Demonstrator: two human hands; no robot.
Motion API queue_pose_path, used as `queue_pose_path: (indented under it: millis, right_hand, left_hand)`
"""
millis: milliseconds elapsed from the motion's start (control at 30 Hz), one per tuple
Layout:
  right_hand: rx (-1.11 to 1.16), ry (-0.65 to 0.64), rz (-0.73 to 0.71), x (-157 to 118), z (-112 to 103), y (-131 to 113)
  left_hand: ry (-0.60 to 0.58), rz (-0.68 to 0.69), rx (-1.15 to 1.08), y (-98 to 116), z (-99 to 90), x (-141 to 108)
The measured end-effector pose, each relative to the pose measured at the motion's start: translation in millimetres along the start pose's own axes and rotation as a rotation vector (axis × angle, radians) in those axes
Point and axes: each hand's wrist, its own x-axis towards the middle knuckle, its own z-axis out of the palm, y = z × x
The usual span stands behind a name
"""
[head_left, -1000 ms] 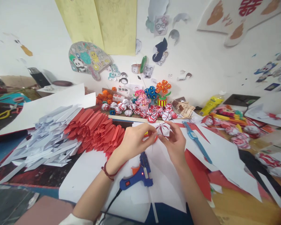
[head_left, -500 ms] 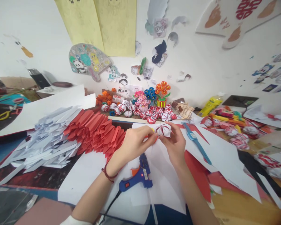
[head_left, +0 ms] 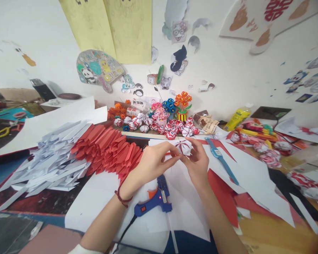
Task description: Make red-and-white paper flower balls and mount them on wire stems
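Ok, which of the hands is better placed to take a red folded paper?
Probably the left hand: it is nearer the red folded papers, while the right hand has its fingers around the white paper flower.

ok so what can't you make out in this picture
All in the head view, now:
- Underside of the paper flower: hidden by the right hand and its own petals.
- Whatever the left hand may pinch: hidden by the hand itself.
- Far end of the glue gun's cord: cut off by the bottom edge.
- Tops of the yellow sheets: cut off by the top edge.
- Small print on the yellow bottle: too small and blurred.
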Motion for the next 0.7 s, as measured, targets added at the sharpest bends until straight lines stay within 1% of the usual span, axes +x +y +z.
queue_pose_path:
  millis: [167,367,533,700]
  right_hand:
    - [-0.008,0.003,0.002,0.5,-0.5,0.7]
    - [-0.016,0.003,0.005,-0.1,0.2,0.4]
    - [-0.006,-0.003,-0.021,-0.9,2.0,-0.5]
    - [0.026,-0.021,0.002,-1.0,3.0,0.2]
  left_hand:
    - [-0.012,-0.026,-0.038,-0.9,0.4,-0.1]
    - [0.000,-0.029,-0.051,-0.3,1.0,-0.5]
    - [-0.038,-0.068,-0.067,1.9,-0.5,0.8]
    - [-0.076,-0.077,-0.087,2.8,-1.0,1.4]
